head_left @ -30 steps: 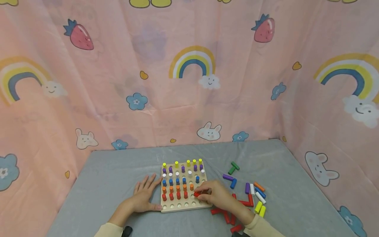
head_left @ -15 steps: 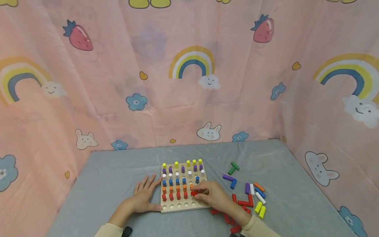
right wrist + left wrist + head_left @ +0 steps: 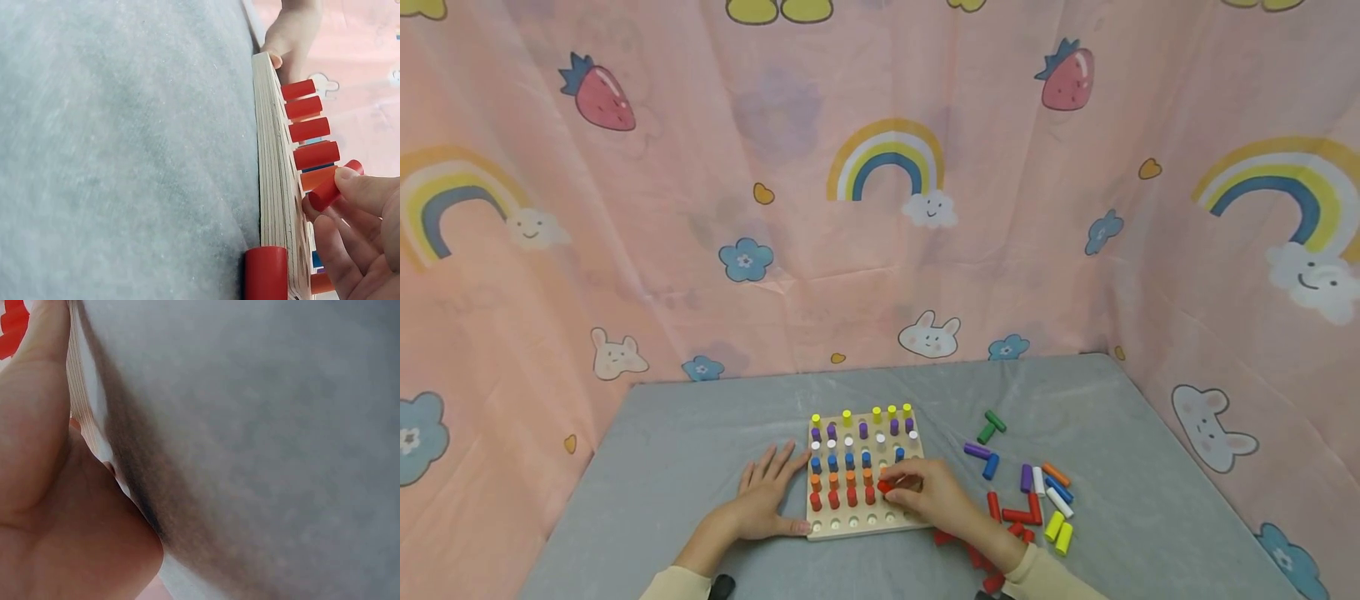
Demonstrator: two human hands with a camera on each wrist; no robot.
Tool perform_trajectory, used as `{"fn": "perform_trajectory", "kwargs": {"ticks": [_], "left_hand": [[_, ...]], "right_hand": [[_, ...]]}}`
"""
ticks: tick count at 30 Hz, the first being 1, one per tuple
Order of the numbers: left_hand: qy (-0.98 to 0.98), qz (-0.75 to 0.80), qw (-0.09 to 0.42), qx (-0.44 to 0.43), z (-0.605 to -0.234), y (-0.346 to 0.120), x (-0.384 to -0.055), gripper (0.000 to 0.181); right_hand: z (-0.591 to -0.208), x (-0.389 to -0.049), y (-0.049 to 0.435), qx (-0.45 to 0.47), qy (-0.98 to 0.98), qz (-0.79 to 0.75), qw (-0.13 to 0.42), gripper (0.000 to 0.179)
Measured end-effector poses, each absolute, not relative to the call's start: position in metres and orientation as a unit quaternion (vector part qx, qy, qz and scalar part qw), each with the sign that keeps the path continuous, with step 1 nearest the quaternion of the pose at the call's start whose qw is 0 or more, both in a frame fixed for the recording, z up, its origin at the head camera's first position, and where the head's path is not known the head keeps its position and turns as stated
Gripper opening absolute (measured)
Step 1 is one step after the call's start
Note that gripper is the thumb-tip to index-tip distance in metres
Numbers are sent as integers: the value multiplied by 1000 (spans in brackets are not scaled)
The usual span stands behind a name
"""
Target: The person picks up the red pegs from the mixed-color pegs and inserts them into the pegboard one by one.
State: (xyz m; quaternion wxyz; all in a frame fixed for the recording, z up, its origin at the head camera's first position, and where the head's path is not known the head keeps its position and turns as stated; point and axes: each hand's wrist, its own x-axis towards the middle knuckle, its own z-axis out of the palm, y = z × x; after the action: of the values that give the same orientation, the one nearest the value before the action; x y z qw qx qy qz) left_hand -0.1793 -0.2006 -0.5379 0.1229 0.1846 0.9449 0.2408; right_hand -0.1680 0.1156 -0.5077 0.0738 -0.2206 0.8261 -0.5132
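A wooden pegboard [image 3: 844, 532] lies on the table, with rows of yellow, purple, white, blue, orange and red pegs standing in it. My left hand [image 3: 762, 505] rests spread at the board's left edge, its thumb at the front left corner. Between thumb and fingertips my right hand [image 3: 938, 493] pinches a red peg [image 3: 335, 186], held tilted over the board just right of the standing red row. In the right wrist view that row's nearest red peg [image 3: 317, 155] stands beside an orange one. The left wrist view shows mostly palm, thumb and tablecloth.
Loose red pegs [image 3: 1017, 516] lie right of the board, some partly under the right forearm. Farther right are yellow pegs [image 3: 1054, 523], white, blue, orange and purple ones, and two green pegs [image 3: 991, 426] behind. A pink printed curtain [image 3: 880, 275] encloses the table's back and sides.
My right hand has moved slightly left with the red peg, from the board's right part toward the end of the red row. The left hand stays in place.
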Motion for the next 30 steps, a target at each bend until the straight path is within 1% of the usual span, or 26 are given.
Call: {"fn": "perform_trajectory", "kwargs": {"ticks": [5, 18, 30], "left_hand": [[942, 245, 127, 191, -536, -201, -178, 116], [944, 240, 122, 189, -540, -201, -180, 117], [947, 236, 115, 182, -543, -201, -179, 118]], "right_hand": [[-511, -168, 113, -212, 813, -537, 71, 20], [-519, -169, 110, -199, 823, -529, 60, 19], [-523, -169, 111, -206, 820, -532, 41, 16]]}}
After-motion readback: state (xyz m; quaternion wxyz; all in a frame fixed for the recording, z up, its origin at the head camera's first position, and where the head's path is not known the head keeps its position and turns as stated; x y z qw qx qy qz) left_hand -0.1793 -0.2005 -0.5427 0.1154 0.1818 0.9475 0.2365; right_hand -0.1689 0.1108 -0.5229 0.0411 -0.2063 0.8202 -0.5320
